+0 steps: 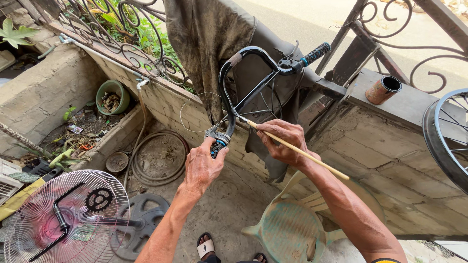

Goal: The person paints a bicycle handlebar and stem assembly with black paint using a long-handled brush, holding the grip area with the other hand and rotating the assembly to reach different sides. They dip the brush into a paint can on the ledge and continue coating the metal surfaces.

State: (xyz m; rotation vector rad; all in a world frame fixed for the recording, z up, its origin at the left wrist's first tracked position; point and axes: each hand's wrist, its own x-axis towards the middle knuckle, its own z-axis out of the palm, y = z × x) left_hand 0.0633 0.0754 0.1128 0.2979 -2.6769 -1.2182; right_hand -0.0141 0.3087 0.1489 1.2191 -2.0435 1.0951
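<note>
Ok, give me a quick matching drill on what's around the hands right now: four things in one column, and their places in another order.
Things:
1. wooden stick
2. black handlebar
3. rusty tin can
4. fan guard

Places:
A. standing on the concrete ledge, upper right
B. on the ground at lower left, with a sprocket lying on it
C. pinched in the right hand
D. gripped at its lower end by the left hand

Pairs: 1-C, 2-D, 3-A, 4-B
</note>
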